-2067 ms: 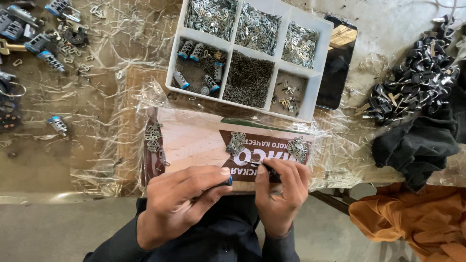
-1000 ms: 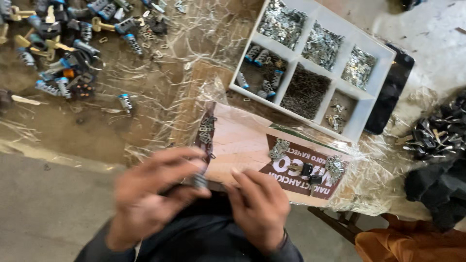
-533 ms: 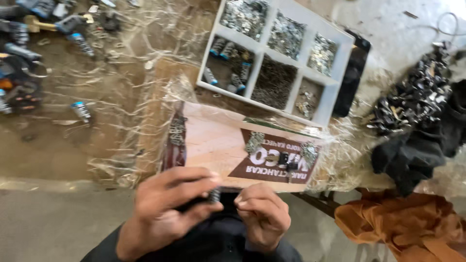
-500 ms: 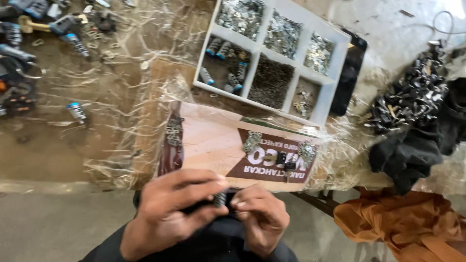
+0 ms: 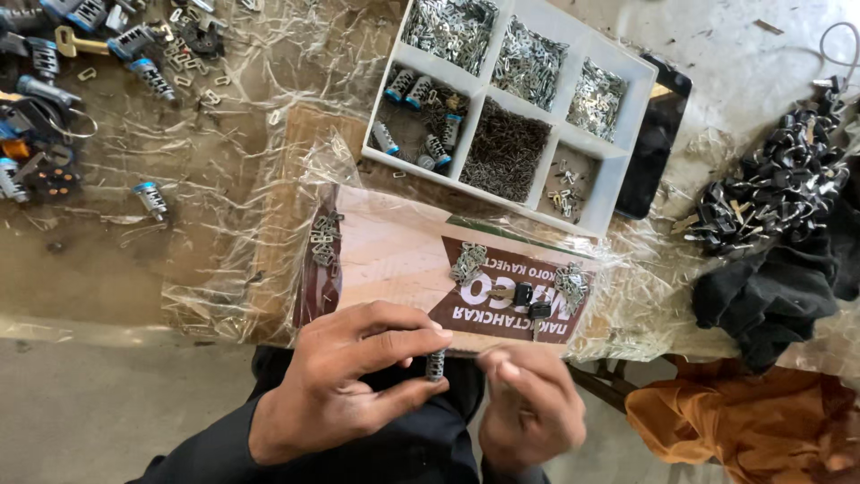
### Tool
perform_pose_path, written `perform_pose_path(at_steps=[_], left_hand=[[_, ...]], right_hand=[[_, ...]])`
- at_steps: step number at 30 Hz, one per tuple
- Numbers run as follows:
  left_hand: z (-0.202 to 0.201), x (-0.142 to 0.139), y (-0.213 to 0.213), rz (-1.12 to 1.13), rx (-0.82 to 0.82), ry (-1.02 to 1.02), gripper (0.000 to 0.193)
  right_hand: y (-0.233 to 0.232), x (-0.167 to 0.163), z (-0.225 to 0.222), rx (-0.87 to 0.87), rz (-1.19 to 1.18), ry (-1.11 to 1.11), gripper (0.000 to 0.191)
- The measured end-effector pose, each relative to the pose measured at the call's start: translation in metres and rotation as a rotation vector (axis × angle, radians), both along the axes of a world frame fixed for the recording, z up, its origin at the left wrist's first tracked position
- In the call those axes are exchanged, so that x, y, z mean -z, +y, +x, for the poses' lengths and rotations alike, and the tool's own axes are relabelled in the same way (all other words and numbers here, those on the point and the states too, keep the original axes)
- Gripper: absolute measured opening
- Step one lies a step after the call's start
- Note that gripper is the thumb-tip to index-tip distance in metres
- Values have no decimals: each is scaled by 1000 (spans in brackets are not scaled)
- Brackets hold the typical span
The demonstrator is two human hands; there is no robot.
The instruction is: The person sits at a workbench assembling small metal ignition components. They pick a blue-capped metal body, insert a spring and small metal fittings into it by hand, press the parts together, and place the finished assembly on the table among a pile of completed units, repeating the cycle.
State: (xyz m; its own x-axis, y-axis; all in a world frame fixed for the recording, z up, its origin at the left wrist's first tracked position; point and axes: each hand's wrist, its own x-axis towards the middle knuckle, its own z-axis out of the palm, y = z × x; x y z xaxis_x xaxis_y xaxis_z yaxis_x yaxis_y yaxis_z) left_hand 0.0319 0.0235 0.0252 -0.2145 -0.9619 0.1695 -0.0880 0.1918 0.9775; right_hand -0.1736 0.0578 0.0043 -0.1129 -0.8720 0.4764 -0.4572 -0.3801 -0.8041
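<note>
Head view, looking straight down: the left hand (image 5: 345, 394) pinches a small ribbed metal cylinder (image 5: 436, 365) between thumb and forefinger, the fingers (image 5: 408, 339) clamped on it just below the near edge of the table (image 5: 107, 269). The right hand (image 5: 528, 408) is right beside it, its fingertips (image 5: 502, 367) curled in toward the cylinder; whether they touch it or grip anything I cannot tell (that hand is blurred). Both hands sit over the person's dark lap.

Just beyond the hands lies a flat cardboard sheet (image 5: 394, 255) under crinkled clear plastic film (image 5: 242, 206), with small heaps of metal bits (image 5: 468, 262) and two little black parts (image 5: 528, 300) on it. Farther off stands a white compartment tray (image 5: 618, 170) holding sorted metal pieces, with blue-tipped lock cylinders (image 5: 412, 116) in its near left compartment. A dark phone (image 5: 658, 143) lies against the tray's right side. Loose lock parts (image 5: 81, 54) are scattered at top left, a pile of black keys (image 5: 770, 188) at right above a dark cloth (image 5: 770, 300), and an orange cloth (image 5: 743, 430) lies below that.
</note>
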Motion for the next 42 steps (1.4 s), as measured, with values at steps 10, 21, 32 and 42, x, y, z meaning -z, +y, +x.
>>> perform_pose_path(at_steps=[10, 21, 32, 42], left_hand=[[2, 0, -4, -144, -35, -116, 48], [0, 7, -4, -132, 47, -144, 56], [-9, 10, -2, -131, 122, -1, 46], [-26, 7, -14, -66, 51, -57, 48]], right_hand=[[10, -4, 23, -59, 260, -350, 13], [-6, -15, 10, -134, 268, 41, 18], [5, -8, -25, -169, 708, -371, 20], [11, 11, -80, 277, 347, 489, 58]])
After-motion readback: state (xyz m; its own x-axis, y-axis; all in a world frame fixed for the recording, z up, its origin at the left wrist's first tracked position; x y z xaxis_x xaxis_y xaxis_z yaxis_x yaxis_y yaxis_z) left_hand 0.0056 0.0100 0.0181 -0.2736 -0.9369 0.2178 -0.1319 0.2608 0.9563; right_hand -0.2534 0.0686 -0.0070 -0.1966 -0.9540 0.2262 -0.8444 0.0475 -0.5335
